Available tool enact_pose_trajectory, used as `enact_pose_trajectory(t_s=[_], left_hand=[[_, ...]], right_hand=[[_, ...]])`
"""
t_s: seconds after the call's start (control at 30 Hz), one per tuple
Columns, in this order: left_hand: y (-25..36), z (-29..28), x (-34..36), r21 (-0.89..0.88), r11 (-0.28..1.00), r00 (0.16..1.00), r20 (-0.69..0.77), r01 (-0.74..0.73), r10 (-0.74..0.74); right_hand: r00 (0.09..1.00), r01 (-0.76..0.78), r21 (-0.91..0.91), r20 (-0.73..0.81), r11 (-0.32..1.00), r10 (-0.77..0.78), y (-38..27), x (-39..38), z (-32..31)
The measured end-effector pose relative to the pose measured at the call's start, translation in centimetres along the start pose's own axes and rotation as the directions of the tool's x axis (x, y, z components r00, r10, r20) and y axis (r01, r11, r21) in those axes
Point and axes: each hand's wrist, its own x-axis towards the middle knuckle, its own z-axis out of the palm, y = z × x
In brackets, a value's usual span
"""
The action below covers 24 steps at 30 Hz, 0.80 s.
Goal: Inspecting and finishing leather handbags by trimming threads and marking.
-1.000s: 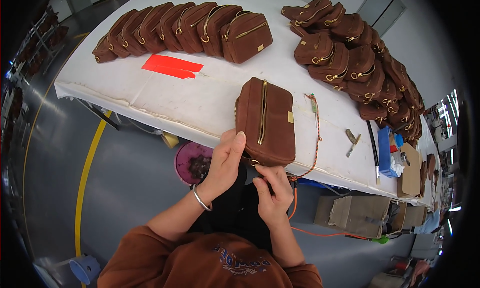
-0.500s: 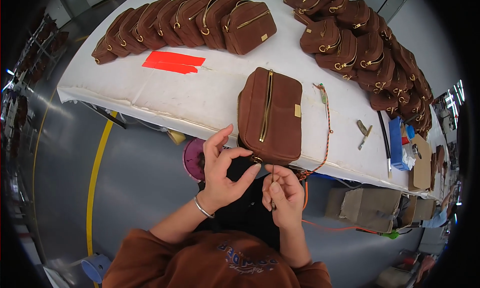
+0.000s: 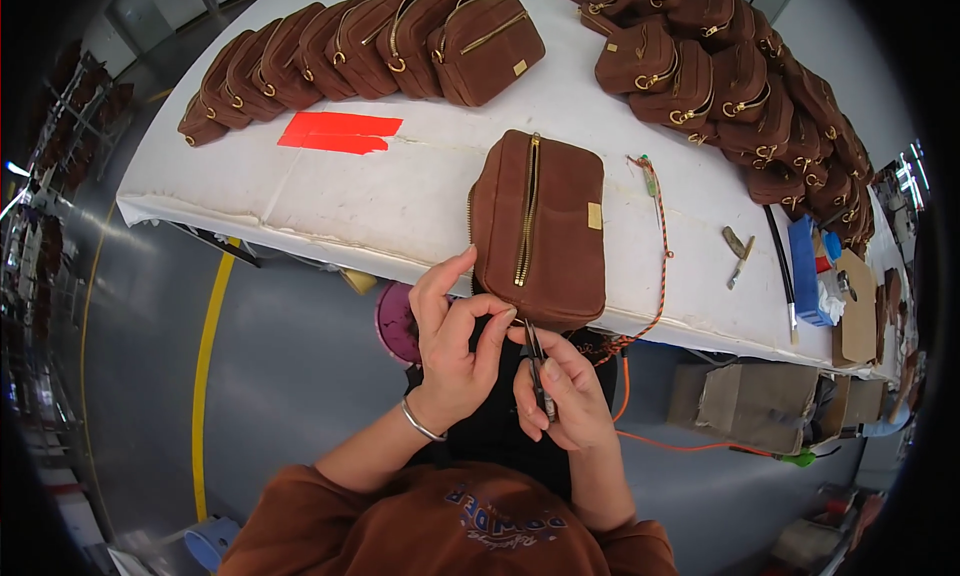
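A brown bag (image 3: 565, 231) with a gold zip and a small gold tag lies on the near edge of the white table. My left hand (image 3: 455, 346) has thumb and forefinger pinched together at the bag's lower left corner; what they hold there is too small to make out. Close beside it, my right hand (image 3: 568, 391) grips small dark thread snips (image 3: 537, 366). Their thin tips point up at that same corner, next to the left fingertips, and show a narrow gap between them.
A row of brown bags (image 3: 365, 56) stands at the far left, with a heap of bags (image 3: 740, 86) at the far right. A red patch (image 3: 335, 133) marks the table. Rightward lie a cord (image 3: 664, 246), a small knife-like tool (image 3: 740, 258) and a blue box (image 3: 806, 271).
My left thumb and forefinger have closed together at the bag's corner. The right hand has turned, bringing the snips up beside them. The view has shifted slightly.
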Motion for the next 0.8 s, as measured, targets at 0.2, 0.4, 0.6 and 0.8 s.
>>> enact_pose_trajectory(t_s=[0.2,0.4,0.6,0.8], left_hand=[[0.0,0.1,0.1,0.011,1.000,1.000,0.027,0.012,-0.012],[0.2,0.2,0.1,-0.002,0.999,0.998,0.027,0.052,-0.051],[0.2,0.3,0.1,-0.001,0.999,0.999,0.026,0.047,-0.047],[0.2,0.3,0.1,-0.006,0.999,0.999,0.023,0.045,-0.045]], right_hand=[[0.996,-0.078,0.102,0.059,0.992,0.072,0.1,0.3,-0.7],[0.994,-0.104,0.155,0.035,0.982,0.099,0.4,0.7,-0.7],[0.991,-0.132,0.122,-0.020,0.984,0.135,0.4,0.9,-0.5],[0.991,-0.130,0.114,-0.022,0.985,0.133,0.5,1.1,-0.5]])
